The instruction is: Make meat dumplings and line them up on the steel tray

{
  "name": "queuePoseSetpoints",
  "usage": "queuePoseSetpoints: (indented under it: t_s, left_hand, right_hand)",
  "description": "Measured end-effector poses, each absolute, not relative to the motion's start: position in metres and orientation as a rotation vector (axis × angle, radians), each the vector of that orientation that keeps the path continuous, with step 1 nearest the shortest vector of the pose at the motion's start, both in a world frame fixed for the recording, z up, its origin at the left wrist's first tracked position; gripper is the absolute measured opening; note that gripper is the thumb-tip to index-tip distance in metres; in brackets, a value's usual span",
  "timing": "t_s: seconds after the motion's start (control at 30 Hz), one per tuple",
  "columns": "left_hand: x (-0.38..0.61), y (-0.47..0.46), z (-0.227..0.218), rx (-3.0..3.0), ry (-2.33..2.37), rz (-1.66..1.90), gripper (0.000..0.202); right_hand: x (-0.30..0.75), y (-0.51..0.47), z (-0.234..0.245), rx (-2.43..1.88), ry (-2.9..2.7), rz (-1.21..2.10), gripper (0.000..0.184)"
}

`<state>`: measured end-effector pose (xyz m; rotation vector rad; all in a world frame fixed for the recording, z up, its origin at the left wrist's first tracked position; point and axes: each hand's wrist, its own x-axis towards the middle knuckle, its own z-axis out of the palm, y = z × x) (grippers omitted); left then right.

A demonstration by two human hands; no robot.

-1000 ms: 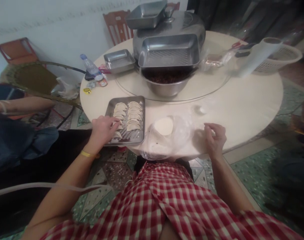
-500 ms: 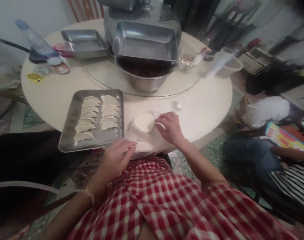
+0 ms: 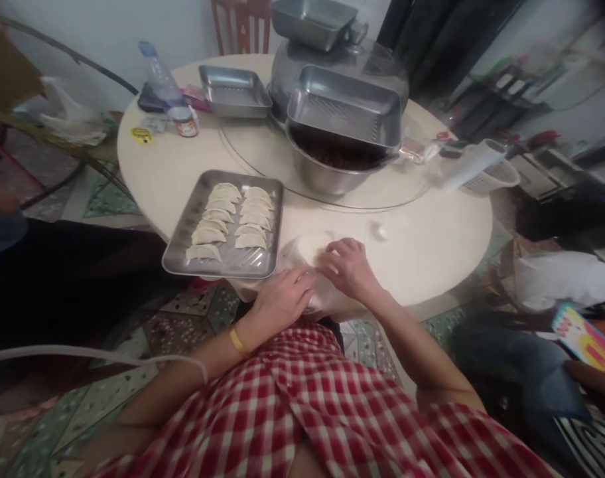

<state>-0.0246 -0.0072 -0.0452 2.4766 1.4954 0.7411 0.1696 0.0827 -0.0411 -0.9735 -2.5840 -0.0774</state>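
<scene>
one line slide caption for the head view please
Left hand and right hand close together by a pale dough round, beside a metal tray of folded dumplings in two rows.

- No wording I can read from here.
- Colourful sheet [image 3: 588, 340]: rounded characters, blurred.
- Yellow tag [image 3: 141, 135]: dark marks, illegible.
- Small jar [image 3: 185, 124]: label too blurred.

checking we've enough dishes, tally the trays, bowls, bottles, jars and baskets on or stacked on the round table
Trays: 4, one of them holding dumplings
Bowls: 1
Bottles: 1
Jars: 1
Baskets: 1
Total: 8
</scene>
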Motion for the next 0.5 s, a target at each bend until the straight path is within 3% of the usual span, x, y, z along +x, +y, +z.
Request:
queuePoseSetpoints:
  t_s: [0.5]
  left_hand:
    - [-0.02, 0.001, -0.034, 2.52, 1.592, 0.552, 0.027]
  right_hand:
    - [0.167, 0.096, -0.021, -1.011, -2.695, 0.128, 0.008]
